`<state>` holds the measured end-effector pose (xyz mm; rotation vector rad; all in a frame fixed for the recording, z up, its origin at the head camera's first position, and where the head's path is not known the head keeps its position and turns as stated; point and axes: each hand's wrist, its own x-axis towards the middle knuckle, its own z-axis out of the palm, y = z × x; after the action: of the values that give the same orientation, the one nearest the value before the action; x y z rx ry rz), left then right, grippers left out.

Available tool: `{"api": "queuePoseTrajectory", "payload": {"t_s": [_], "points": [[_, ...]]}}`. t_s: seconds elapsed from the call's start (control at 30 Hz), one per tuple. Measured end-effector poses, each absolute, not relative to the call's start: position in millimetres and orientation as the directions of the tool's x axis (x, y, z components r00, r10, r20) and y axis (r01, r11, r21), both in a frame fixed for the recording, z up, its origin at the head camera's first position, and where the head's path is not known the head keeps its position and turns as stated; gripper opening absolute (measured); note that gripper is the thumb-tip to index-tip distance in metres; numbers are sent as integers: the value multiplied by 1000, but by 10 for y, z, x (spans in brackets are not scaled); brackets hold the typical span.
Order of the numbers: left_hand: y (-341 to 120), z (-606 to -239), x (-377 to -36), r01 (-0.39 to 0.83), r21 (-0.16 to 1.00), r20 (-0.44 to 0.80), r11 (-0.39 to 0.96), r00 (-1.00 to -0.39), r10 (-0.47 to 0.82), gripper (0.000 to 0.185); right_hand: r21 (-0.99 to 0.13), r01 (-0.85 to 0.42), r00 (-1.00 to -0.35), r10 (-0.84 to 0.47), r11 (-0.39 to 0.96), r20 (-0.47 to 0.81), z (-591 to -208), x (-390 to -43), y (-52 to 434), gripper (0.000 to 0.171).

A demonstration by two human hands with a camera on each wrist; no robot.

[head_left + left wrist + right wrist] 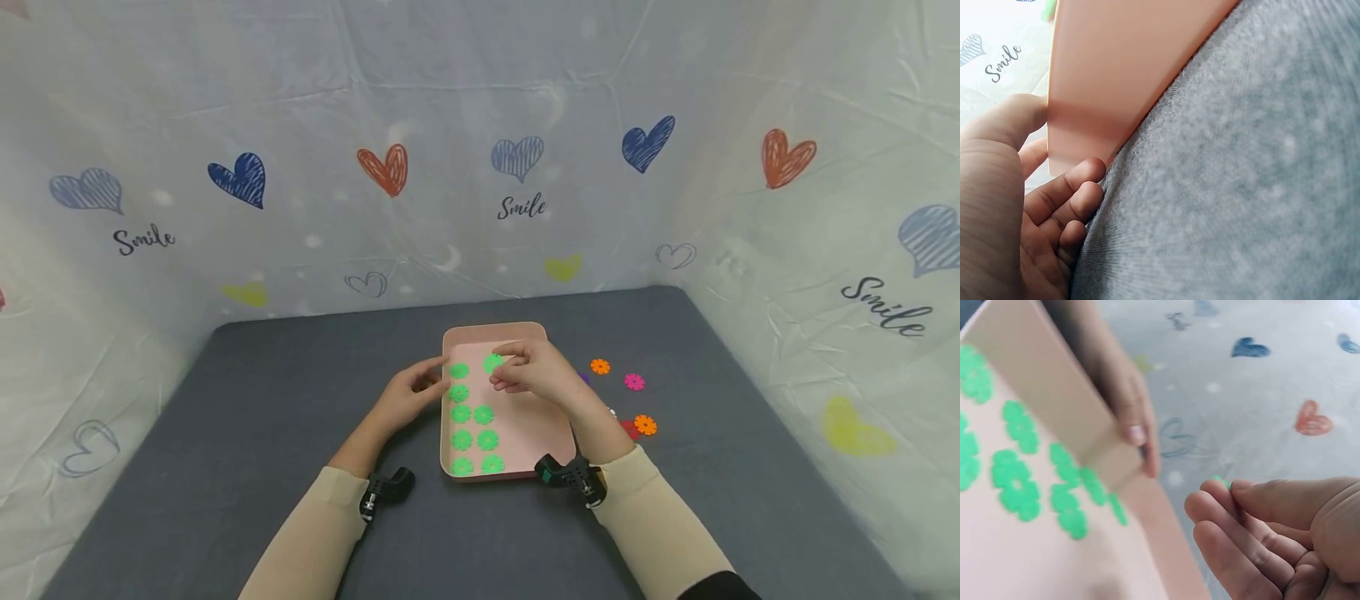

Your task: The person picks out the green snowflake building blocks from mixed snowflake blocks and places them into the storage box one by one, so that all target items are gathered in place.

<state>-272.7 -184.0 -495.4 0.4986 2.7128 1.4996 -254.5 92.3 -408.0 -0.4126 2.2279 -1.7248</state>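
A pink tray (525, 450) lies on the dark grey table surface. Inside it, green flower-shaped pieces (461, 440) line the left side in two columns, the left column longer. My left hand (408, 392) is at the tray's left edge, its thumb tip and fingers touching the rim and outer wall in the left wrist view. Above the tray's upper part, my right hand (536, 371) pinches a green flower piece (1221, 482) between thumb and finger, only a thin green edge of it showing in the right wrist view.
Right of the tray lie loose flower pieces, including an orange one (600, 367), a pink one (634, 382) and a red one (628, 429); my right forearm partly covers others. A light curtain (450, 233) printed with hearts stands behind and beside the table.
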Motion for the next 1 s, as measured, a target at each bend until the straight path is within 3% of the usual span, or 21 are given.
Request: {"api": "queuePoseTrajectory", "payload": {"t_s": [0.4,0.83,1.0], "points": [[-1842,-4963,-2746,270,822,148,501,-952,269,52,-835,-164,-929,-367,526,-49,-4468,-2523,636,35],[-1839,-4942,-2740,274,814,145,512,-950,278,52,-681,-244,-957,-284,690,55,-4562,-2559,598,30],[-1836,-4946,-2735,278,812,151,513,-949,276,51,-663,-280,-947,-313,695,72,-4472,-2537,649,28]]}}
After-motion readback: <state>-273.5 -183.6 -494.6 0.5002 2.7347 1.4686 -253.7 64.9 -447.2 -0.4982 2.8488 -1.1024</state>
